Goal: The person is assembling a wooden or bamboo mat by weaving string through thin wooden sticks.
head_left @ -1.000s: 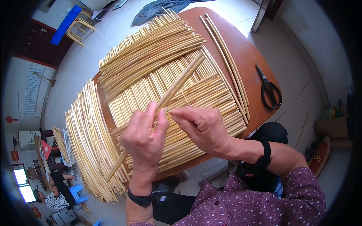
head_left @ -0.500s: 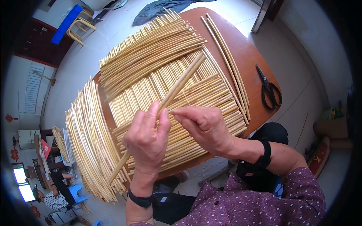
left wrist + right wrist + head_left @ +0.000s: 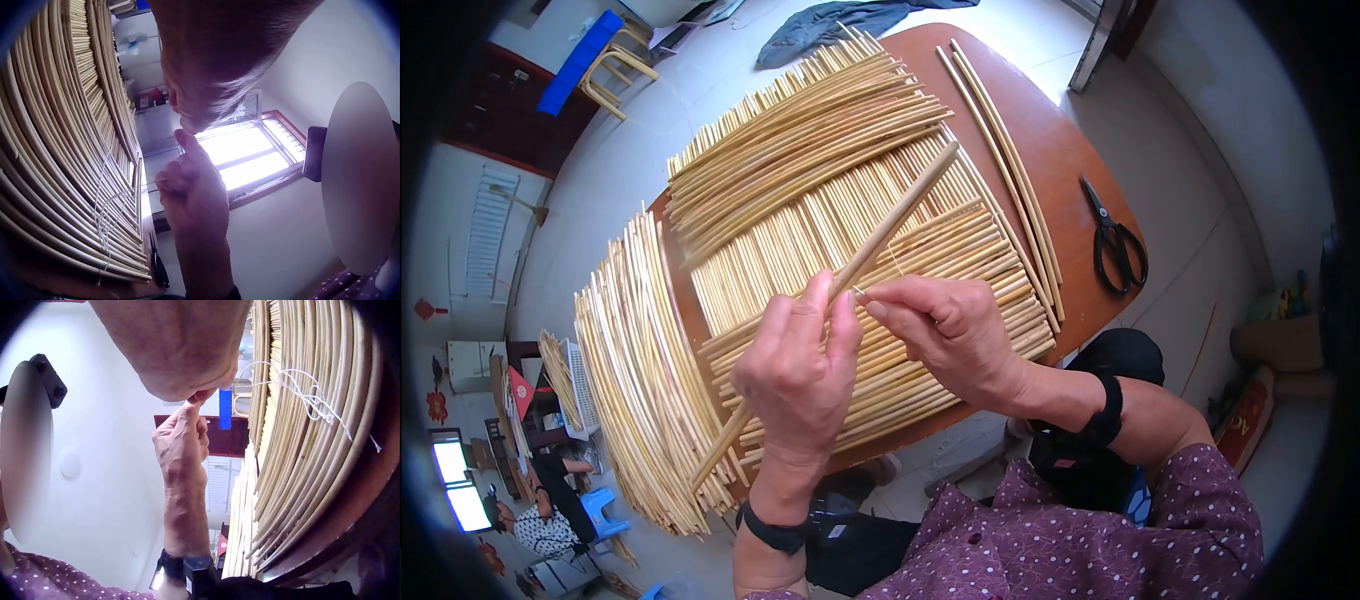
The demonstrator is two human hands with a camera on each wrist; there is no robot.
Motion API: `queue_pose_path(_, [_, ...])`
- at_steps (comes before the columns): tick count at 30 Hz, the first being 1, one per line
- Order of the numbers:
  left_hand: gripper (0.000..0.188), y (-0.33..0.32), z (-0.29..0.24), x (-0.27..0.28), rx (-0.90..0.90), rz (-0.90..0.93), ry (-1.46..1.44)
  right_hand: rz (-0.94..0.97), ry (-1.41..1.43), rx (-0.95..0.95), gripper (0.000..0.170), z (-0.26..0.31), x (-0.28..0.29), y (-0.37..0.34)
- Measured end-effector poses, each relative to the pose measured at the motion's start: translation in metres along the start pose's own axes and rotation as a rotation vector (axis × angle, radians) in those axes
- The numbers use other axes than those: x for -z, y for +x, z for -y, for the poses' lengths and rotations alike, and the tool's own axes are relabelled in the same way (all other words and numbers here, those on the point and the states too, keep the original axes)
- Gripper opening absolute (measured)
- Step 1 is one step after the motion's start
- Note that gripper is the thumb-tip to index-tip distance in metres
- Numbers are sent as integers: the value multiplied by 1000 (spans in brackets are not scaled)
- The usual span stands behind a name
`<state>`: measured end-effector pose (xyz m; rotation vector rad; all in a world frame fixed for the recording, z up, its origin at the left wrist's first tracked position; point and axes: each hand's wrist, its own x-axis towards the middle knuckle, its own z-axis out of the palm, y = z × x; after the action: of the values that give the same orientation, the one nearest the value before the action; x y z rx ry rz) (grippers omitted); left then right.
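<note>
In the head view my left hand [image 3: 800,365] grips a pale stalk [image 3: 900,208] that slants across the laid-out stalks [image 3: 940,345]. Thumb and forefinger of my right hand [image 3: 955,335] pinch a thin white string close to the left fingertips. Loops of the string [image 3: 306,394] lie over the stalks in the right wrist view, one frayed end hanging near the table edge. The left wrist view shows the string [image 3: 119,200] running from the curled fingers to the stalks. Where the string meets the held stalk is too small to tell.
Black scissors [image 3: 1116,245] lie on the brown table [image 3: 1050,130], right of a few separate long stalks [image 3: 1010,170]. A bundle of stalks [image 3: 815,130] lies across the far part, another [image 3: 645,370] at the left. A person [image 3: 550,510] sits in the background.
Both hands have shifted slightly to the right, still close together. The slanted stalk has moved with the left hand and appears turned, its grooved side no longer showing.
</note>
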<state>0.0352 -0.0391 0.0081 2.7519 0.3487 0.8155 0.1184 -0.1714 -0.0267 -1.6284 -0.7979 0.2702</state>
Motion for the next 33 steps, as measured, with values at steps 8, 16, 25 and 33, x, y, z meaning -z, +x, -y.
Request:
queue_pose_path(8, [26, -1, 4, 5, 21, 59, -109, -105, 705, -371, 42, -11, 10, 20])
queue_pose_path(16, [27, -3, 2, 2, -37, 155, -60, -117, 743, -493, 34, -16, 16, 22])
queue_pose_path(25, [30, -3, 4, -2, -44, 170, -34, -61, 826, -427, 28, -22, 18, 23])
queue_pose_path(33, [22, 0, 4, 0, 100, 192, -261, -89, 830, -455, 21, -21, 18, 24])
